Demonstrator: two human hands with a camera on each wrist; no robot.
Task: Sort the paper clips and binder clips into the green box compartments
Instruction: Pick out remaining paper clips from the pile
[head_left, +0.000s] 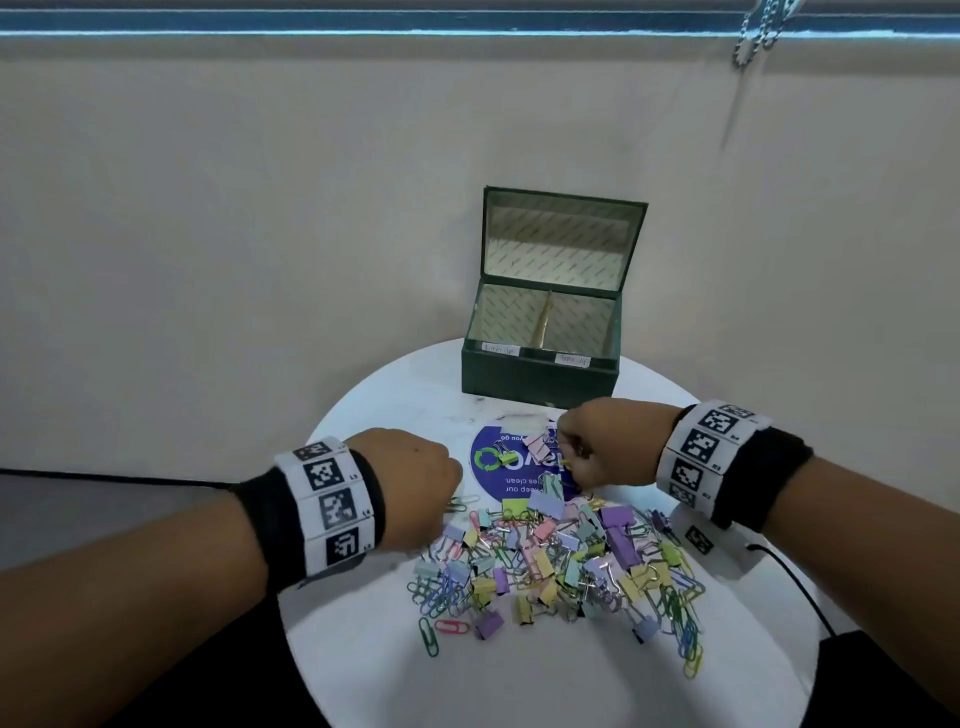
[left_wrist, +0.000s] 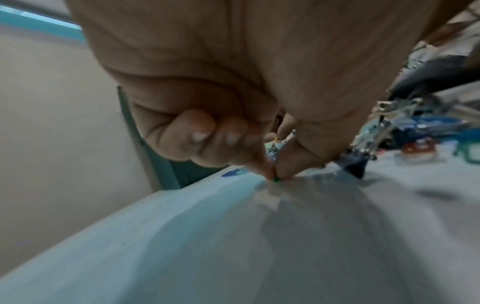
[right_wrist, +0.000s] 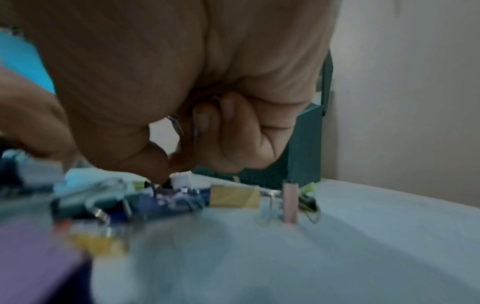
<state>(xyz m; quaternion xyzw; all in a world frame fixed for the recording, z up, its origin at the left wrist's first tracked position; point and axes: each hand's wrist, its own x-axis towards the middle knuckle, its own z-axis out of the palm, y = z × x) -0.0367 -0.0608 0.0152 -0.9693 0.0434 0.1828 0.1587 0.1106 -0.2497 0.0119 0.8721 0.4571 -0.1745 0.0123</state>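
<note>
Both compartments of green box (head_left: 540, 376) at table's (head_left: 363, 649) far edge apparently empty; nearly all clips (head_left: 558, 564) heaped mid-table. Left hand (head_left: 410, 483) pinching green paper clip (left_wrist: 276, 179); right hand (head_left: 613, 447) pinching wire clips.

Binder clips (head_left: 556, 551): matt pastel bodies (shiny wire handles); green box (head_left: 540, 379) paper-lined; table (head_left: 519, 686) smooth.

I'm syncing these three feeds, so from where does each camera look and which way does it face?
Head: above, looking forward and down at the table, clip pile, green box; both forearms show.
Left wrist: under the left hand, facing its fingertips at the tabletop.
Right wrist: under the right hand, facing the clips.
Shared: all three show the green box.
</note>
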